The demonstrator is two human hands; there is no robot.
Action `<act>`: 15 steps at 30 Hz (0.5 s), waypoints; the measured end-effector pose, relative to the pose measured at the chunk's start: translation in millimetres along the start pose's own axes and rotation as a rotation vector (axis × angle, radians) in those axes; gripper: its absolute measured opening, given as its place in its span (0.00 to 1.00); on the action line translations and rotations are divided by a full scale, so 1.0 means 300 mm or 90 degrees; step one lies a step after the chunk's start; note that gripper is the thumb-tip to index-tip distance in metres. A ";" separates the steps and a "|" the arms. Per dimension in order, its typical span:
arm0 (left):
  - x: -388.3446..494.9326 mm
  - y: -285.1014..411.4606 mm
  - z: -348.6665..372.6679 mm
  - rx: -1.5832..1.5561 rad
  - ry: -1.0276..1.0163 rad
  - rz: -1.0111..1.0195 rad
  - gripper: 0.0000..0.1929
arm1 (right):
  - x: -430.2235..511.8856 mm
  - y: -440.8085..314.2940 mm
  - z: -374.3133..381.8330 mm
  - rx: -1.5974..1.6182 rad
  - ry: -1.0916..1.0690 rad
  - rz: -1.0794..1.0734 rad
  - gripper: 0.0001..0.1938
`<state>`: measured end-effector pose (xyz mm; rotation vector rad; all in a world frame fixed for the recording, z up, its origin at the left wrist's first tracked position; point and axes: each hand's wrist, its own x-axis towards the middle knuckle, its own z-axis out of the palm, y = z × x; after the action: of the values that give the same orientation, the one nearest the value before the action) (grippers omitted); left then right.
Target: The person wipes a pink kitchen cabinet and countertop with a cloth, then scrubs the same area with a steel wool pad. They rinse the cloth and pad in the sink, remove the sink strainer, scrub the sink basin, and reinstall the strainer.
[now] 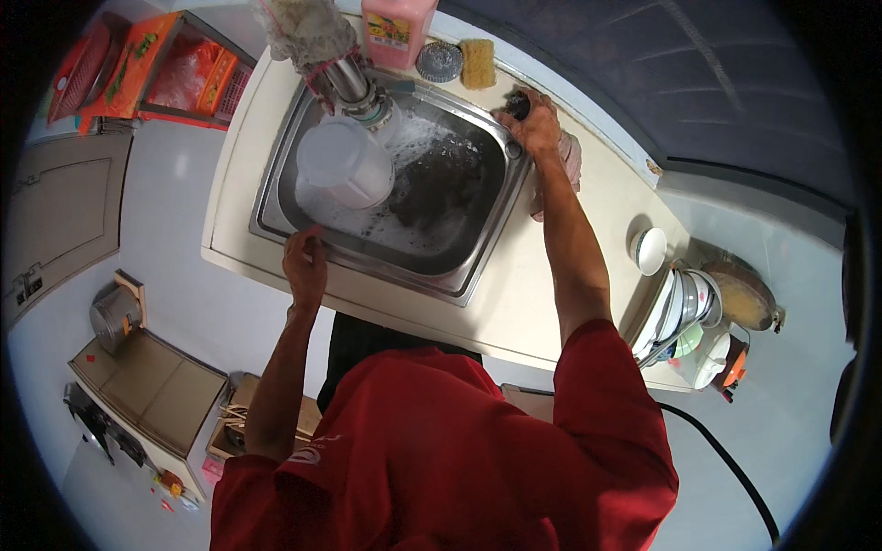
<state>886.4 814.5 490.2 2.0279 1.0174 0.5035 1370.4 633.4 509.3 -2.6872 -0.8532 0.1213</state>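
My right hand [536, 127] is at the back right corner of the stainless steel sink [472, 281], its fingers around a dark, partly hidden object [517, 105] on the counter. A pinkish cloth [570, 162] lies beside that wrist. My left hand [304, 265] is at the sink's front left rim with its fingers curled; a small reddish bit shows at the fingertips, too unclear to name. In the sink, a whitish translucent plastic container [344, 162] stands in foamy water [434, 200], below the faucet [358, 96].
Behind the sink are a bottle of pink liquid [397, 31], a metal scouring pad [439, 62] and a yellow sponge [478, 63]. On the right stand a white bowl [648, 251] and a rack of dishes [679, 310]. Orange and red baskets [186, 76] sit at upper left.
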 end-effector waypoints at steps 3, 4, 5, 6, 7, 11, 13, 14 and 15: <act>-0.002 -0.007 0.004 0.085 -0.001 0.062 0.14 | -0.039 -0.027 -0.020 0.022 -0.037 0.008 0.36; -0.002 0.000 0.006 0.094 -0.011 0.073 0.15 | -0.057 -0.035 -0.029 0.028 -0.075 -0.024 0.35; -0.002 0.008 0.009 0.103 -0.021 0.085 0.16 | -0.078 -0.044 -0.034 0.035 -0.113 -0.055 0.34; -0.002 0.011 0.012 0.117 -0.022 0.112 0.16 | -0.110 -0.053 -0.045 0.042 -0.150 -0.084 0.33; 0.001 0.006 0.016 0.129 -0.021 0.137 0.17 | -0.154 -0.081 -0.051 0.070 -0.194 -0.142 0.31; -0.009 -0.032 0.033 0.142 -0.014 0.186 0.17 | -0.304 -0.199 -0.036 0.132 -0.197 -0.137 0.33; -0.008 -0.044 0.025 0.167 -0.019 0.198 0.16 | -0.369 -0.192 -0.026 0.222 -0.116 -0.062 0.33; -0.008 -0.055 0.026 0.170 -0.019 0.199 0.16 | -0.404 -0.184 -0.018 0.267 -0.075 -0.024 0.34; -0.015 -0.061 0.029 0.171 -0.022 0.200 0.15 | -0.454 -0.172 -0.026 0.282 -0.060 0.000 0.33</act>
<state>880.4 813.4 470.3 2.4464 0.7812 0.5129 1232.1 592.6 531.4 -2.2799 -0.7496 0.3910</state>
